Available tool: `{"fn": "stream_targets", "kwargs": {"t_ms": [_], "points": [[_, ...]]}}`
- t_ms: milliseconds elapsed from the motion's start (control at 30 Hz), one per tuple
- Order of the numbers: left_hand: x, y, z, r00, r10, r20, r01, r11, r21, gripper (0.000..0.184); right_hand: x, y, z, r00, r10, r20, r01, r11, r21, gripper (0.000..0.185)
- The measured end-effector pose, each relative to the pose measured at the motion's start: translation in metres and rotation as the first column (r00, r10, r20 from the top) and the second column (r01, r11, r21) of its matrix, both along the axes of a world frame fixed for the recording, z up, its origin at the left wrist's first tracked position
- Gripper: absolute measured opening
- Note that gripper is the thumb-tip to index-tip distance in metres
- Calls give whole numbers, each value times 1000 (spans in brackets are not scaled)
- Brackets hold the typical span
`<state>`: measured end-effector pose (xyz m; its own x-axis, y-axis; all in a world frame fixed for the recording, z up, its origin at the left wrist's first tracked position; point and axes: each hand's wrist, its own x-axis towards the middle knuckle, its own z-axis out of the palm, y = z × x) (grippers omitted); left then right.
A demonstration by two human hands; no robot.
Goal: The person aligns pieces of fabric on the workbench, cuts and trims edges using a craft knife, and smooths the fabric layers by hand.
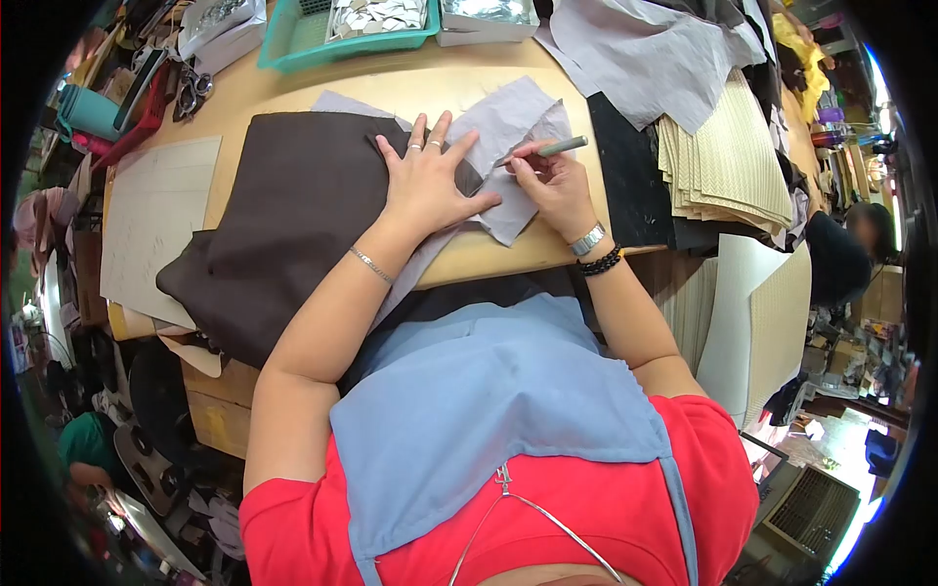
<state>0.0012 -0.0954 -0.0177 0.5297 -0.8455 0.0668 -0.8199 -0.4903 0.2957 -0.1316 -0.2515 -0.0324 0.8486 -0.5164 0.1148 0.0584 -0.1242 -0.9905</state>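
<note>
My left hand (427, 188) lies flat with its fingers spread, pressing on the right part of a dark brown sheet (303, 186) and on the grey cloth beside it. In my right hand (555, 188) is a grey-green pen (562, 146), pinched near its lower end. Its tip is close to the edge of a dark piece by my left hand, over light grey cloth (503, 112). The brown sheet hangs over the table's front edge on the left.
A teal basket (283, 49) with small pale pieces stands at the back. Scissors (192, 93) and a red tray (147, 122) are at the left. Stacked cream sheets (723, 166) and draped grey cloth (650, 54) are on the right. People are partly visible at both sides.
</note>
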Motion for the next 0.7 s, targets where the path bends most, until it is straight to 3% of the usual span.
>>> {"fn": "stream_targets", "kwargs": {"t_ms": [300,700], "points": [[0,0,-1,1000,3,-2,-3,1000,-9,93,0,2,-4,999,9,-48,-14,995,-101,13],[0,0,-1,1000,2,-2,-2,1000,-15,93,-2,5,-2,999,50,-23,-50,998,-26,13]]}}
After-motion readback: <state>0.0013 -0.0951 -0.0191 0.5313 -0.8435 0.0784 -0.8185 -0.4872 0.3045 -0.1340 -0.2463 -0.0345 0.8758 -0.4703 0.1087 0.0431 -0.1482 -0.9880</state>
